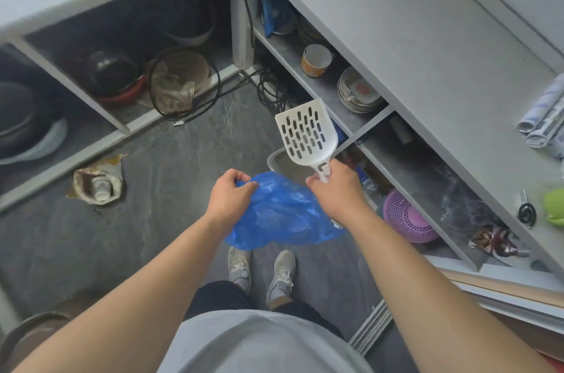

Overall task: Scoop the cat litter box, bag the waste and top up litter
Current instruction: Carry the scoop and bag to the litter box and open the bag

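Note:
I stand over a grey floor. My left hand point(230, 191) pinches the top edge of a blue plastic bag point(282, 217) that hangs between my hands. My right hand point(334, 186) grips the handle of a white slotted litter scoop point(306, 133), blade pointing up and away, with nothing on it. The right hand also seems to touch the bag's other edge. Just beyond the bag, a grey litter box point(279, 162) sits on the floor, mostly hidden; only a corner shows.
Grey shelving runs along the back and right, holding pots, bowls, a stack of plates point(358, 92) and a pink basket point(407, 218). Black cables point(268, 88) trail in the corner. A crumpled sack with a white bottle point(99, 182) lies on the floor at left. My shoes point(262, 272) are below the bag.

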